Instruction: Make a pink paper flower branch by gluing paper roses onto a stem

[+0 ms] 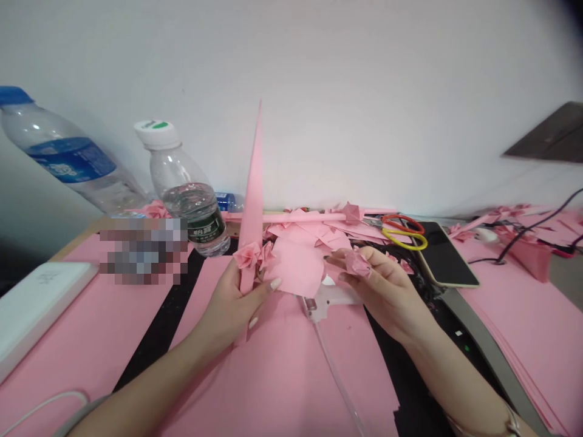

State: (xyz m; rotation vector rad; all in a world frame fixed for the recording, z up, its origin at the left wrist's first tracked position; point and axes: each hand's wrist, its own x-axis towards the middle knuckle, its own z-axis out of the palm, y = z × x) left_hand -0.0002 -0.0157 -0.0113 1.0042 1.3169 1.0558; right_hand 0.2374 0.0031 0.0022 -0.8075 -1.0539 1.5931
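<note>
In my left hand (237, 300) is a tall, pointed cone of rolled pink paper (254, 188), held upright with the fingers closed round its lower part. Small folded paper flowers (247, 255) sit on the cone just above my thumb. A rounded pink paper piece (296, 267) extends right from my left thumb; whether it is attached to the cone, I cannot tell. My right hand (394, 291) pinches a small folded pink paper flower (357, 263), apart from the cone. Below and between the hands lies a white glue gun (334, 297), with a translucent stick (337, 370) running toward me.
Two plastic bottles, one blue-capped (68, 145) and one white-capped (186, 194), stand at left near a white box-like device (40, 309). Scissors (405, 233) and a phone (446, 255) lie at right. Pink sheets (282, 376) cover much of the table before a wall.
</note>
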